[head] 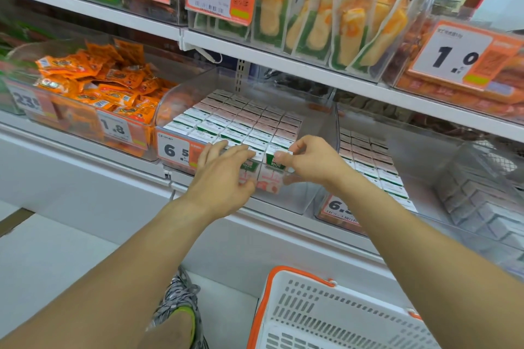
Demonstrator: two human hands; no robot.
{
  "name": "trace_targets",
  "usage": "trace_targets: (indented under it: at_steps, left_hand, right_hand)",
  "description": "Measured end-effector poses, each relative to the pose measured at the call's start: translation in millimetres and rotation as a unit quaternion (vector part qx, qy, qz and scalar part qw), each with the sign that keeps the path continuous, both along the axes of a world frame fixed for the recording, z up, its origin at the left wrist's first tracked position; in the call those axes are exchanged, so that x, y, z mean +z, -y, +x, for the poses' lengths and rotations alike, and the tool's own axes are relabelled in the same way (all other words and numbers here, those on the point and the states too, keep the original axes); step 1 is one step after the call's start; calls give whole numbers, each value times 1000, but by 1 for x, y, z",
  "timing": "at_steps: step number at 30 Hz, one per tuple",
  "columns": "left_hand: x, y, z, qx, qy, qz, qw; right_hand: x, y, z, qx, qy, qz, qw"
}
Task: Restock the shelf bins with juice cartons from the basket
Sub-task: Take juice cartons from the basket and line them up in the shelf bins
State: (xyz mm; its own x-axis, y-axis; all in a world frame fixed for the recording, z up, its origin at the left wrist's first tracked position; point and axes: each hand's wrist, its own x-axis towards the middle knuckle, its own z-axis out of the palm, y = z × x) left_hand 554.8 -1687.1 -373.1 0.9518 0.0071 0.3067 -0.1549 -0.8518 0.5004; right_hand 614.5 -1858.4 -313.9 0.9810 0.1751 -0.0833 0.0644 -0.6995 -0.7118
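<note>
Nearest my view, at the bottom right, sits a white slotted plastic basket with an orange rim (286, 306) on the floor; its inside is mostly cut off, so I cannot tell what it holds. Just left of it I see a grey patterned shoe with a yellow-green lining (181, 303).

Beyond, both bare arms reach to a clear plastic shelf bin (317, 122) packed with rows of small white juice cartons with green bands (243, 122). At the bin's near edge, my right hand (309, 161) pinches the top of one white, green and pink front-row carton (273, 176) between thumb and fingers. My left hand (224, 176) lies relaxed, fingers spread and touching the neighbouring carton, gripping nothing.

An orange price tag reading 6.5 (177, 150) hangs on the bin's left front. Left of that, another bin holds orange snack packets (107, 79). Right, a second clear bin (397, 178) holds more cartons.
</note>
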Motion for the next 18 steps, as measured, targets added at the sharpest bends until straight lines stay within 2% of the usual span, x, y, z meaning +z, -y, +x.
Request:
trace_targets:
  at_steps: [2, 5, 10, 13, 18]
  left_hand:
    - [0, 1, 0, 1, 1, -1, 1000]
    - [1, 4, 1, 6, 2, 4, 1000]
    - [2, 5, -1, 11, 3, 8, 1000]
    - [1, 4, -1, 7, 4, 1, 1000]
    - [-1, 0, 4, 30, 37, 28, 998]
  right_hand:
    - [-2, 0, 0, 4, -4, -8, 1000]
    - [-3, -2, 0, 14, 13, -93, 996]
    - [3, -11, 14, -6, 3, -172, 985]
    - [10, -12, 16, -3, 49, -224, 973]
    - [3, -34, 29, 27, 29, -192, 981]
